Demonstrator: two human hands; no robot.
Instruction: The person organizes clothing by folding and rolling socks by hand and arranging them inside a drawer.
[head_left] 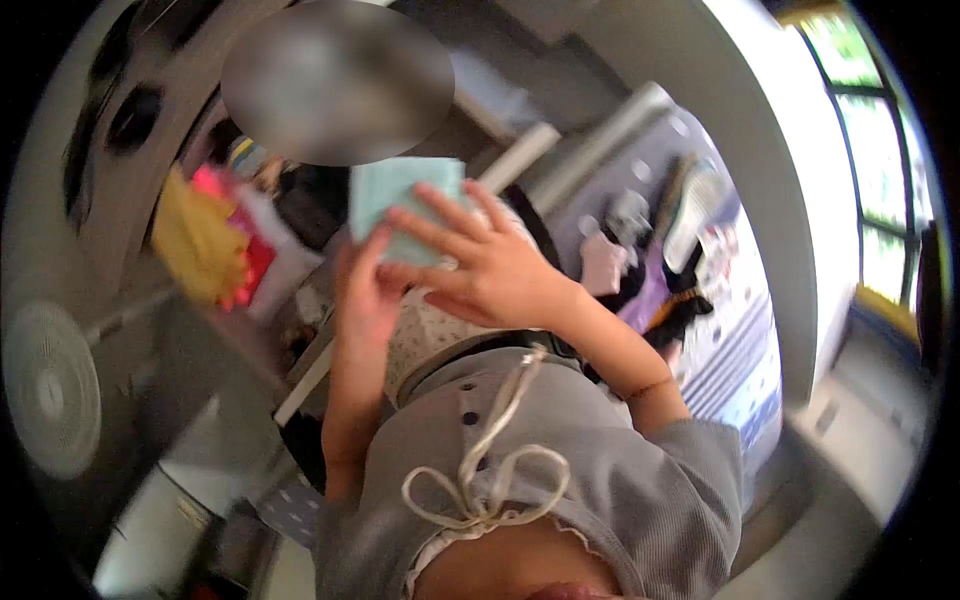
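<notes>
A pale mint-green square item [375, 188], perhaps a folded cloth or pad, is held up in front of my body. Around its lower left edge my left hand [365, 285] is closed, with part of its fingers hidden. My right hand [490, 260] lies across the front of the item, its fingers spread and touching the surface. Motion blur softens both hands and the item.
Yellow cloth [200, 240] and pink cloth [255, 265] are at the left. A round white fan-like object [55, 390] stands at the far left. Small items, including a purple cloth [645, 295], lie on a patterned surface [720, 360] at the right, near a window [865, 150].
</notes>
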